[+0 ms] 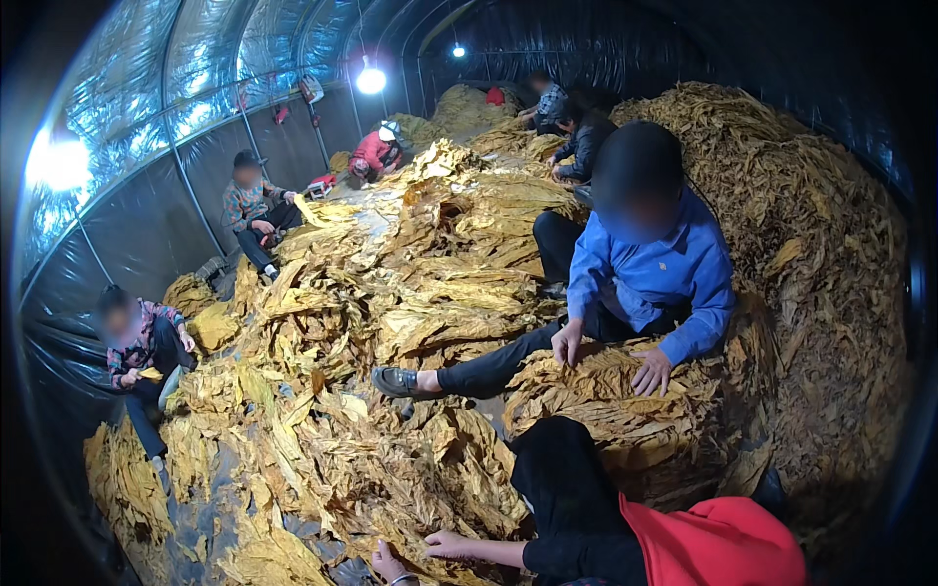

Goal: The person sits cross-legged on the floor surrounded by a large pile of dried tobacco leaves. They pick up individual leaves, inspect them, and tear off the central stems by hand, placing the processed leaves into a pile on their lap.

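Observation:
Both of my hands are out of view. Before me, a heap of dried yellow-brown leaves, tobacco by their look, spreads over dark sheeting. Close by at the bottom, a person in a black hood and red garment bends over the leaves. One of that person's hands touches them; a second hand with a bracelet, seemingly the same person's, is beside it. To the right, a seated person in a blue jacket has both hands on a thick stack of leaves.
A tall leaf pile rises along the right wall. At left, seated people handle leaves. Farther back sit a person in red and two others. Bulbs hang beneath a plastic-lined arched roof.

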Tool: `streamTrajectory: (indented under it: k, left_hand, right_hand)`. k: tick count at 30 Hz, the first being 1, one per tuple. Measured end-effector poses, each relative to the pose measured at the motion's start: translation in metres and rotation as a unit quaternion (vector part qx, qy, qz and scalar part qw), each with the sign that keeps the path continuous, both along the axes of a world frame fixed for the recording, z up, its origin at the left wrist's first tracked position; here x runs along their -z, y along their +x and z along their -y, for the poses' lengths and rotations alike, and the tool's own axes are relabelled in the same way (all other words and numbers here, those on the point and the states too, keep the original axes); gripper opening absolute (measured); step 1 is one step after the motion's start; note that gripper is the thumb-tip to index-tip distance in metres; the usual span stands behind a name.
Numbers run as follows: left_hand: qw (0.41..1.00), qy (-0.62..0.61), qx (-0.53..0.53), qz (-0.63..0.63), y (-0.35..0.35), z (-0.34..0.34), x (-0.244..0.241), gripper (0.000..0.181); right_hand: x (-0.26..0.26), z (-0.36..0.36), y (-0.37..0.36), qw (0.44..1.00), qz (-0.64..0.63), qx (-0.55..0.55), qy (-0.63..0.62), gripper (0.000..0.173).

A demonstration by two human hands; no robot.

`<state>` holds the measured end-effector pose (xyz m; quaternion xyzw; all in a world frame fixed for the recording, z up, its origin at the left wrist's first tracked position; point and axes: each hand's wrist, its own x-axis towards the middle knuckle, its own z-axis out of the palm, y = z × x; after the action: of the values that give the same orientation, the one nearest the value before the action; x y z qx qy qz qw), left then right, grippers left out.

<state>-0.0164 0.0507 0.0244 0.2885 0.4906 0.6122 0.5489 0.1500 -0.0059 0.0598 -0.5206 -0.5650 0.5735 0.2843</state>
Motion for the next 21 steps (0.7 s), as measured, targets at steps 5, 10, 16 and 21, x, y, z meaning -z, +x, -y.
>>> streamTrajectory:
  k: [5,10,16,21]
  left_hand:
    - [0.999,-0.005,-0.019,0.041,0.032,0.013,-0.087,0.023]
    - [0.998,-0.047,0.003,0.038,0.02,0.018,-0.086,0.02]
    - [0.985,-0.128,0.1,0.051,0.045,0.036,-0.087,0.028]
    - [0.975,-0.194,0.11,0.012,0.041,0.039,-0.066,0.024]
  right_hand:
    - [-0.03,0.001,0.001,0.996,0.017,0.043,0.076,0.047]
    - [-0.026,-0.002,0.002,0.986,0.046,0.044,0.155,0.047]
    - [-0.037,-0.009,0.032,0.998,-0.019,-0.035,-0.047,0.067]
    - [-0.066,0.004,0.035,0.98,0.011,-0.067,-0.185,0.115]
